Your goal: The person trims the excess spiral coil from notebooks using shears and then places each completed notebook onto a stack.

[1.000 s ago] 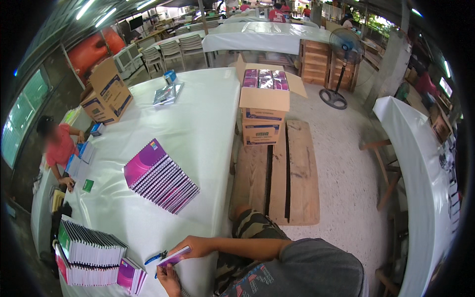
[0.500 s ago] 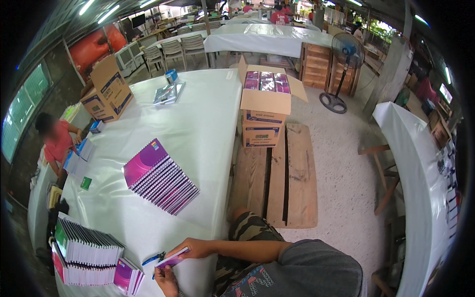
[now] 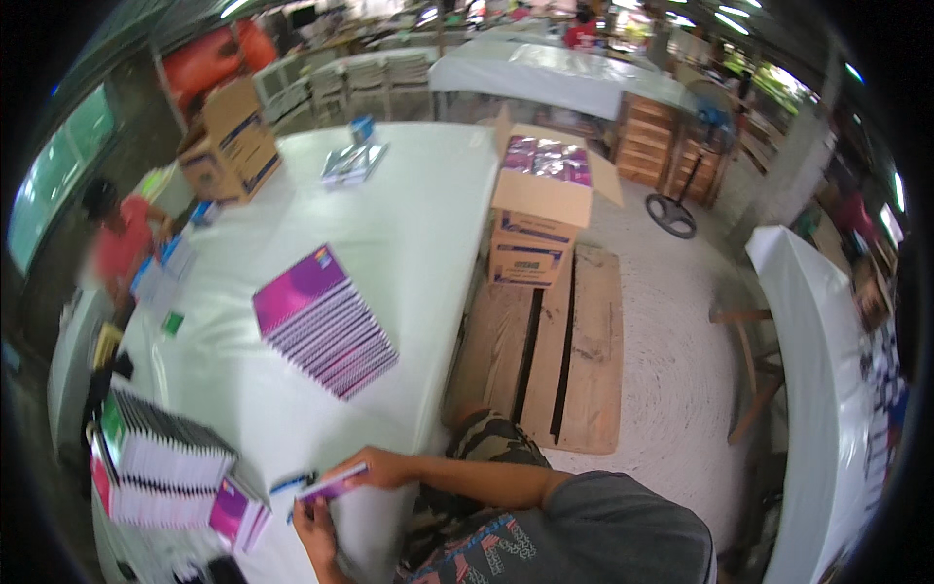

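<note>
A small purple notebook [image 3: 337, 485] is held between my two hands above the near part of the table. My left hand [image 3: 315, 533] grips its lower left end, and my right hand [image 3: 385, 467] pinches the upper right end. Just beyond the notebook lies a blue-handled hand tool [image 3: 290, 483], partly covered and blurred; it resembles pliers. To the left stands a short row of purple notebooks [image 3: 233, 512], beside stacks of spiral notebooks [image 3: 170, 457] with white page edges. Farther up, purple spiral notebooks [image 3: 326, 326] lie fanned in an overlapping row.
A white-covered table [image 3: 418, 234] spreads before me. Cartons [image 3: 530, 258] stand on a wooden bench [image 3: 593, 370], the top one open with purple packs. At the far left, a person in a red shirt [image 3: 125, 238] works near an open carton [image 3: 229, 146]. A fan [image 3: 671, 214] stands right.
The view has tilted and shifted, blurring the picture. Both hands keep hold of the purple notebook, which sits slightly flatter. A dark object now shows at the lower left edge.
</note>
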The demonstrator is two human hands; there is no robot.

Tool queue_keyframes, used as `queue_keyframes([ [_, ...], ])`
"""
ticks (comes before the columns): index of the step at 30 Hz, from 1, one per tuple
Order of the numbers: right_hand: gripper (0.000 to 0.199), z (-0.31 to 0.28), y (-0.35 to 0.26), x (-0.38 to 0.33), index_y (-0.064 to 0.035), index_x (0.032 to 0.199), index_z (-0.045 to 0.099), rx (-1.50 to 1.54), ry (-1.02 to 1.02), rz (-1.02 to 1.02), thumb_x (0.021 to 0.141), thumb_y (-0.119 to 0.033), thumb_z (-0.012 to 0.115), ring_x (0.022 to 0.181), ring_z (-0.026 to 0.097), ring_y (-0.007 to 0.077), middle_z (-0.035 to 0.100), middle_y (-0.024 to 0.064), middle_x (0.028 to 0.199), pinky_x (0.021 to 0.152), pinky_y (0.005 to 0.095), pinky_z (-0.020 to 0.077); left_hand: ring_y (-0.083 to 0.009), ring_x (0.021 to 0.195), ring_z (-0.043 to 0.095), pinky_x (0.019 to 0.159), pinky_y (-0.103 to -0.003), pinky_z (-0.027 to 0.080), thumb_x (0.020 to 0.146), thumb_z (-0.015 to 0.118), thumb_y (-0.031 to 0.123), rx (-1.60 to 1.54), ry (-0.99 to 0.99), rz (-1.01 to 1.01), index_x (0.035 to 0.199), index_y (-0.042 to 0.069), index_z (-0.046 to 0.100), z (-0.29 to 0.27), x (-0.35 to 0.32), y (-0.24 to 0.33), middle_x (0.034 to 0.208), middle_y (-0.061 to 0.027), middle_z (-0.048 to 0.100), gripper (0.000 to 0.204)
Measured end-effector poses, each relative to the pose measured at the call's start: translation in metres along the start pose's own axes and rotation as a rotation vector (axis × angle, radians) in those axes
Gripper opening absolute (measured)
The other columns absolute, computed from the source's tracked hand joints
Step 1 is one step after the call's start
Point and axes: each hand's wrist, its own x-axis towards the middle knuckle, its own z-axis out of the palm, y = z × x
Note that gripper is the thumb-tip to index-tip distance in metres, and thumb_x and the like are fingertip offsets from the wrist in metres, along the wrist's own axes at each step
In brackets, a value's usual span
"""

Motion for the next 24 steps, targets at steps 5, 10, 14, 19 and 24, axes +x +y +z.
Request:
queue_keyframes([
  [5,0.037,-0.009,0.022,0.006,-0.0053,0.121,0.057,-0.044,0.042,-0.025,0.085,-0.006,0.061,0.097,0.057,0.0114,0.064,0.0040,0.110,0.088,0.0281,0.0444,-0.0052,0.054,0.031,0.047,-0.021,0.025,0.098,0.035,0.039,-0.020,0.139,-0.049,0.097,0.008,0.049,-0.036,-0.001,-0.010,0.064,0.0045,0.035,0.034],
  [10,0.031,-0.016,0.009,-0.005,-0.0032,0.117,0.060,-0.044,0.181,0.131,0.086,-0.002,0.057,0.097,0.057,0.0115,0.064,0.0065,0.110,0.088,0.0248,0.0433,-0.0081,0.056,0.030,0.053,-0.024,0.027,0.097,0.036,0.033,0.105,-0.097,-0.130,0.077,0.005,0.048,-0.036,0.017,0.032,0.064,0.0033,0.036,0.037],
  [14,0.030,-0.007,0.001,0.000,-0.0029,0.115,0.061,-0.072,0.153,0.063,0.086,-0.002,0.057,0.096,0.057,0.0113,0.064,0.0067,0.110,0.088,0.0246,0.0434,-0.0098,0.058,0.033,0.054,-0.025,0.030,0.095,0.036,0.029,0.062,-0.152,-0.226,0.081,0.003,0.050,-0.046,0.013,0.030,0.064,0.0000,0.038,0.033],
  [19,0.029,-0.008,-0.003,-0.002,-0.0008,0.114,0.061,-0.079,0.160,0.114,0.085,-0.004,0.060,0.096,0.057,0.0123,0.064,0.0071,0.107,0.088,0.0255,0.0429,-0.0096,0.059,0.033,0.055,-0.025,0.030,0.097,0.037,0.035,0.121,-0.164,-0.145,0.084,0.003,0.052,-0.031,0.015,0.020,0.062,0.0010,0.036,0.037],
  [24,0.029,-0.012,-0.001,-0.004,-0.0030,0.114,0.062,-0.098,0.156,0.093,0.085,-0.001,0.057,0.095,0.057,0.0118,0.065,0.0068,0.107,0.087,0.0248,0.0443,-0.0081,0.053,0.029,0.051,-0.023,0.027,0.098,0.037,0.040,0.052,-0.275,-0.230,0.083,0.004,0.054,-0.033,0.023,0.028,0.057,0.0032,0.032,0.042],
])
